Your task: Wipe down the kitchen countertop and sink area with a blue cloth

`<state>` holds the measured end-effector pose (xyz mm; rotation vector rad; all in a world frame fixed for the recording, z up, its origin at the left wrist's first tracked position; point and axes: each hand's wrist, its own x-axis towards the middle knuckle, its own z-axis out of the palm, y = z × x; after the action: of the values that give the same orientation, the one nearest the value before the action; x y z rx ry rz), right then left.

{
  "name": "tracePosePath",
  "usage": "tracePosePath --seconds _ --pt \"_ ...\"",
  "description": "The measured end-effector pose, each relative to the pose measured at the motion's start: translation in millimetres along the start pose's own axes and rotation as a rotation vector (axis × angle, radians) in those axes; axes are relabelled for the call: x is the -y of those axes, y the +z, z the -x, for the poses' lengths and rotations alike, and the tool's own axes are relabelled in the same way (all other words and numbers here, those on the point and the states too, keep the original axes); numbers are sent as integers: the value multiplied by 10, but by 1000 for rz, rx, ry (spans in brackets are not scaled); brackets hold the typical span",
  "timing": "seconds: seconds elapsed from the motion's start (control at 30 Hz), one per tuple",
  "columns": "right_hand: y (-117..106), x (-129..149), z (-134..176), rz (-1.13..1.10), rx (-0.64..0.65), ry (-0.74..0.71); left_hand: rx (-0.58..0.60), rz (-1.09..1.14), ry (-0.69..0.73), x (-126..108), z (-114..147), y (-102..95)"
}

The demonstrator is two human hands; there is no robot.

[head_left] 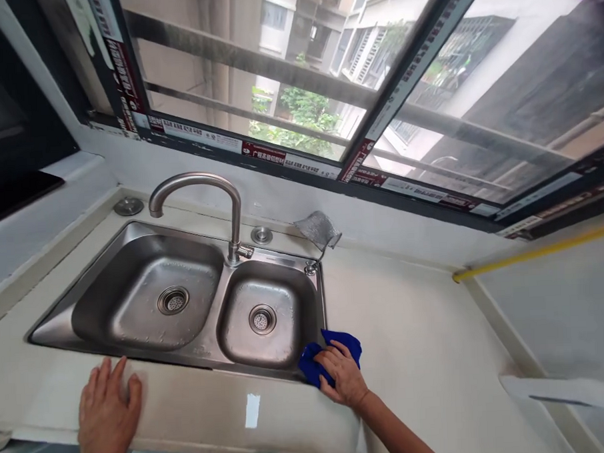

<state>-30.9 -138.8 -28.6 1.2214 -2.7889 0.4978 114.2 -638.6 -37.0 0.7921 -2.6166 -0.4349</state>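
Resting palm down on the bench (412, 342), the left hand (109, 418) is flat, fingers a little apart and thumb out to the side, with hold of nothing. Well to its right, on the bench's front strip, is a small white patch (252, 410); I cannot tell whether it is a label or a glint of light. Beyond that patch and further right, the right hand (343, 373) is half curled over a blue cloth (348, 345), fingers bent into it. The cloth is bunched under that hand, one part showing to its left against the sink (202, 356) rim, another past its fingertips on the bench.

Just beyond and left of the right hand is the small basin (242, 292), with a round drain (262, 319) in its floor. Ahead of the left hand and to its right lies the large basin (128, 321), its own strainer (173, 300) in the floor and drops of water on the metal. Further off, ahead and to the left of the right hand, the tap (236, 223) stands between the basins, its spout curving left over the large one. Straight ahead of the right hand, past the small basin, a crumpled grey wrap (319, 229) hangs at the sink's far corner. Beyond it is the window frame (289, 157). Far ahead of the right hand and to its right, a yellow pipe (538, 253) runs along the wall.
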Motion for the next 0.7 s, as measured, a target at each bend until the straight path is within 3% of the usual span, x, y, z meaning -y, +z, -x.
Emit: tracePosePath --seconds 0.13,0.43,0.57,0.7 --pt "-50 -383 -327 66 -19 -22 -36 -34 13 39 24 47" --pt "-4 -1107 -1335 176 -60 193 33 -95 -53 2 12 4" --pt "70 -1176 -1504 196 -111 304 36 -105 -52 -3 10 -24" --pt "53 -1001 -1358 218 -124 362 23 -98 -23 58 13 5"
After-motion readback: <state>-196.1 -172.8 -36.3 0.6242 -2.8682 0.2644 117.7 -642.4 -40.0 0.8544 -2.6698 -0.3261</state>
